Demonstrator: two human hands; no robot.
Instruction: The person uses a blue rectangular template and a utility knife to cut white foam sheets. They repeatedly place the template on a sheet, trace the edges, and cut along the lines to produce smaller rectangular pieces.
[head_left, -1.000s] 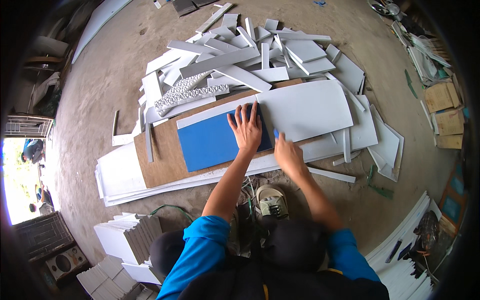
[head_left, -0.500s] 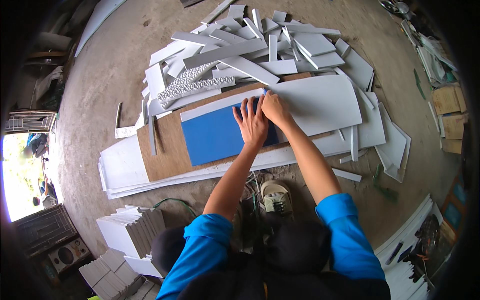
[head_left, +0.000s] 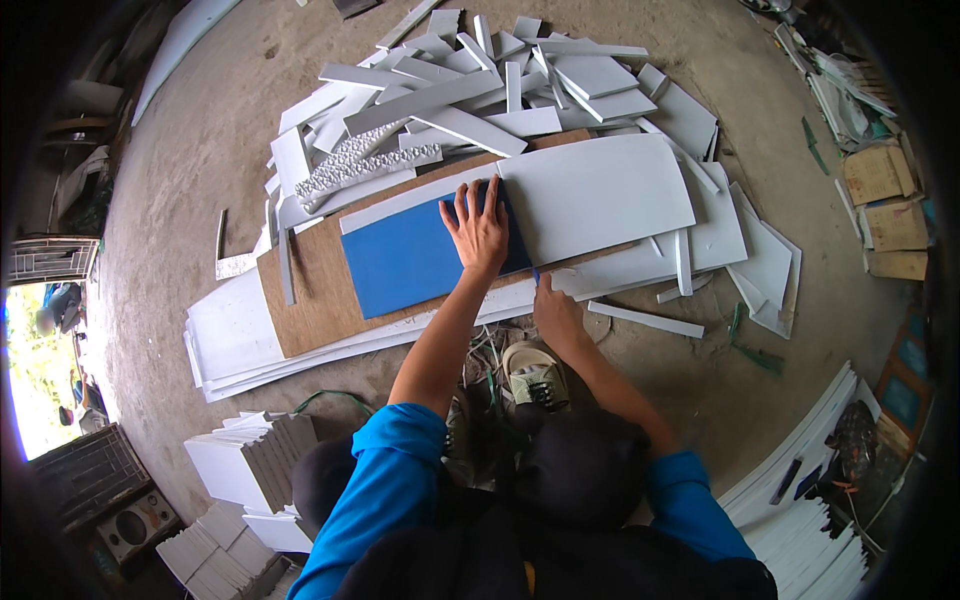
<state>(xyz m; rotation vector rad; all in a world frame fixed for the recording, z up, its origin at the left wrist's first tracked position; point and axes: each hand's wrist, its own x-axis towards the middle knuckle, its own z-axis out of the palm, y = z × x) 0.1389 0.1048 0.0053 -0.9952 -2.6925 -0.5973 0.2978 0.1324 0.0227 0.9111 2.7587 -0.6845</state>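
My left hand (head_left: 478, 232) lies spread on a flat blue rectangular panel (head_left: 395, 262), fingers near its far right corner. The panel rests over a white foam-like board (head_left: 605, 195), which shows along its far side and extends to the right. Beneath is a brown wooden board (head_left: 300, 300). My right hand (head_left: 560, 318) is closed around a slim blue cutter (head_left: 537, 274), mostly hidden in the fist. Its tip is at the near edge of the white board, beside the panel's near right corner.
Beyond the boards lies a heap of white offcuts (head_left: 470, 95). More long white sheets (head_left: 235, 335) lie underneath. A stack of white pieces (head_left: 245, 460) stands at the lower left. Cardboard boxes (head_left: 880, 180) sit at the far right. My shoe (head_left: 535, 375) is close to the near edge.
My right hand has drawn back toward me along the panel's right edge, from the far corner to the near edge. My left hand stays pressed on the panel. The whole view has shifted slightly.
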